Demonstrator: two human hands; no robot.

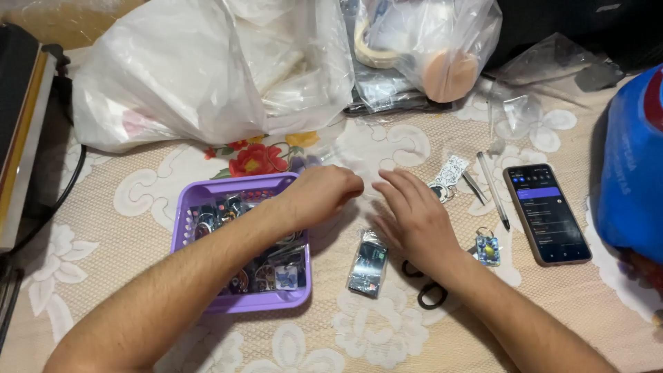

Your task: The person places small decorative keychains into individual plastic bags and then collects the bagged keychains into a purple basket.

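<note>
Head cam, my read: both hands over a thin clear plastic sleeve (369, 155) lying flat on the tabletop (103, 200), which wears a beige lace-pattern cloth with white floral motifs (red printed flowers show near the basket's far edge).

Left hand (321, 193): fingers curled in, grip pressed together at the sleeve's near-left edge. Can't tell if it actually pinches the film; the fingertips are hidden under the knuckles.

Right hand (414, 217): fingers spread and flat, palm down, fingertips touching the sleeve's right side. Nothing held.

Sleeve is glossy, nearly transparent, hard to trace its outline. It sits just ahead of both grips, between them.

Around them:
- Lilac plastic basket (190, 200), square, perforated walls, under the left forearm, full of small glossy keychain charms.
- 1 small packaged charm (367, 266), rectangular, shiny wrap, on the cloth between the 2 forearms.
- Black scissors (428, 293), loop handles poking out beneath the right wrist.
- Blue charm with a metal ring (488, 249) just right of the right hand.
- Patterned white tag charm (449, 173), tweezers (474, 186) and a pen (494, 190) beyond that, then a dark phone (545, 214), screen lit.
- Big crumpled white plastic bag (200, 69) at the far side.
</note>
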